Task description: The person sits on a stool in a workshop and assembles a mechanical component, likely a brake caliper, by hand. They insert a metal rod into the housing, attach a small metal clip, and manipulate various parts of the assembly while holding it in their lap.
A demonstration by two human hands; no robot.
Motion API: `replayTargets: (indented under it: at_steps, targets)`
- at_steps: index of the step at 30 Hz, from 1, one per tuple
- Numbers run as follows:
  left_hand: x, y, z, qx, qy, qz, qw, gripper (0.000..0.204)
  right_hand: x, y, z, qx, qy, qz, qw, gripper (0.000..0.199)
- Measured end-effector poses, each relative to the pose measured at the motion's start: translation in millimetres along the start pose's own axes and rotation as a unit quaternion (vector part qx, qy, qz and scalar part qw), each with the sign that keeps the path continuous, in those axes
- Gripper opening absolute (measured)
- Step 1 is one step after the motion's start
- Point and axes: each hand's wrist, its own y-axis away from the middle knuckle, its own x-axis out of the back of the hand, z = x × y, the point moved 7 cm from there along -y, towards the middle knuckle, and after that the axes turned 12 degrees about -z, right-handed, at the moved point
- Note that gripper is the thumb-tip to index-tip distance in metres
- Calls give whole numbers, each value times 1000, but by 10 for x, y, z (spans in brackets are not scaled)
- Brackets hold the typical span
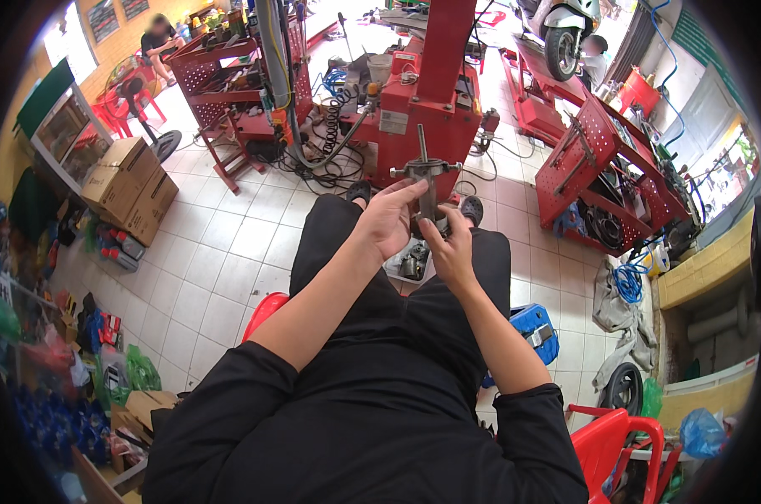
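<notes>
Between my knees I hold a dark metal puller (427, 189) upright, with a threaded rod rising from its top and screws sticking out sideways from its head. My left hand (389, 220) closes on its left side, fingers near the head. My right hand (450, 248) grips lower down on the right, thumb against the body. The puller's lower end is partly hidden by my fingers. Below my hands, a light tray on the floor holds several metal parts (412, 263), partly covered by my hands and thighs.
A red machine post (435, 109) stands ahead amid hoses and cables. Red perforated carts (595, 176) flank the area. Cardboard boxes (130, 189) lie left; a blue case (533, 334) and red chair (620, 445) are right. Two other people are in the background.
</notes>
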Motion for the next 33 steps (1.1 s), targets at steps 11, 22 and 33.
replayTargets:
  at_steps: [11, 22, 33]
  targets:
    - [89, -17, -39, -9, 17, 19, 1000, 14, -29, 5, 47, -14, -19, -10, 1000, 36]
    - [92, 102, 7, -10, -86, 72, 994, 12, 454, -147, 198, -85, -44, 66, 993, 18]
    - [101, 129, -89, 35, -126, 69, 989, 14, 309, -185, -102, -163, -201, -164, 952, 13]
